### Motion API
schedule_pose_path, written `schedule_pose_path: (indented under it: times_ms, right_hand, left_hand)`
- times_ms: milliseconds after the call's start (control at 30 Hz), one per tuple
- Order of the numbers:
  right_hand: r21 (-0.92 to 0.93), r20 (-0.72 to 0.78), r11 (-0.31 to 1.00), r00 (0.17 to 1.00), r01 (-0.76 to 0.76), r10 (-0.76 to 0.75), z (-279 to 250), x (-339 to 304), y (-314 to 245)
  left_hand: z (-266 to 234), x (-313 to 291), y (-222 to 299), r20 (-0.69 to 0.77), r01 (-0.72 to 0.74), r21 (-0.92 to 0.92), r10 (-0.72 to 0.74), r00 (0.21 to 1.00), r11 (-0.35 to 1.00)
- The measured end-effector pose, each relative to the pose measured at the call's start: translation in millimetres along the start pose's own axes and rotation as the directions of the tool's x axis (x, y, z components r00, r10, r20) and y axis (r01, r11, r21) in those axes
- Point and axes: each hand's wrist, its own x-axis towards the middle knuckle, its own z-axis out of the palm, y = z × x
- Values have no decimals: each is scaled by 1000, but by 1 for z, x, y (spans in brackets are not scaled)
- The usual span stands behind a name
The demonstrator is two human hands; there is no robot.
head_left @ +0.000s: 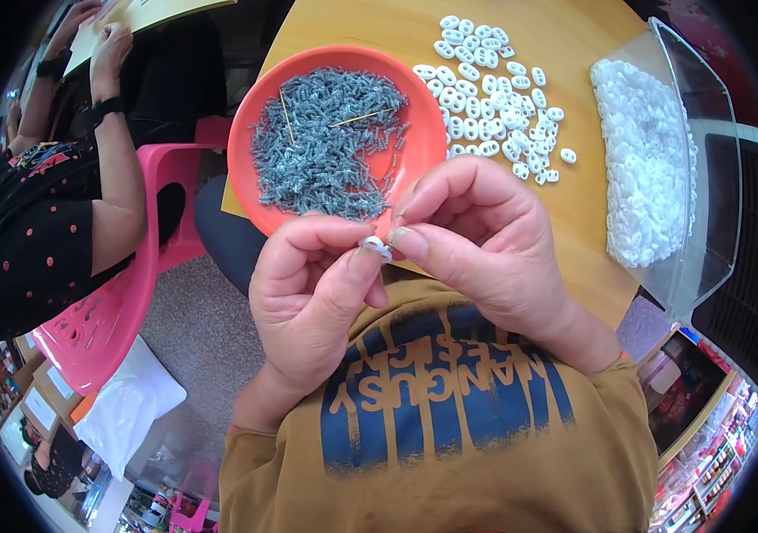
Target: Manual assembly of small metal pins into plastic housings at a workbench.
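Above the near rim of a red-orange bowl point(242, 133), my two hands meet at the fingertips. My left hand point(308, 289) pinches a small white oval plastic piece point(377, 248) between thumb and forefinger. The thumb and forefinger of my right hand point(490, 244) close together right at the piece's edge; what they hold, if anything, is too small to make out. In the bowl lies a heap of small grey metal springs point(325, 142), with two thin wooden sticks point(359, 118) on top. Loose white two-holed oval pieces point(488, 107) are spread beside the bowl on the right.
A clear plastic bin point(694, 178) full of white pieces stands at the right of the yellow-brown table point(565, 35). At the left, another person point(59, 204) sits on a pink chair point(152, 222), hands at another table. A white bag point(134, 400) lies on the floor.
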Motion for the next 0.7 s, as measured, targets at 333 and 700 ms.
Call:
schedule_pose_path:
  times_ms: [333, 700]
  right_hand:
    - [-523, 266, 685, 861, 507, -433, -7, 2, 6]
    - [-464, 221, 757, 888, 460, -403, -6, -2, 8]
  left_hand:
    - [-1, -2, -2, 4, -86, 137, 86, 996, 987]
    - [-4, -5, -2, 43, -76, 122, 71, 997, 990]
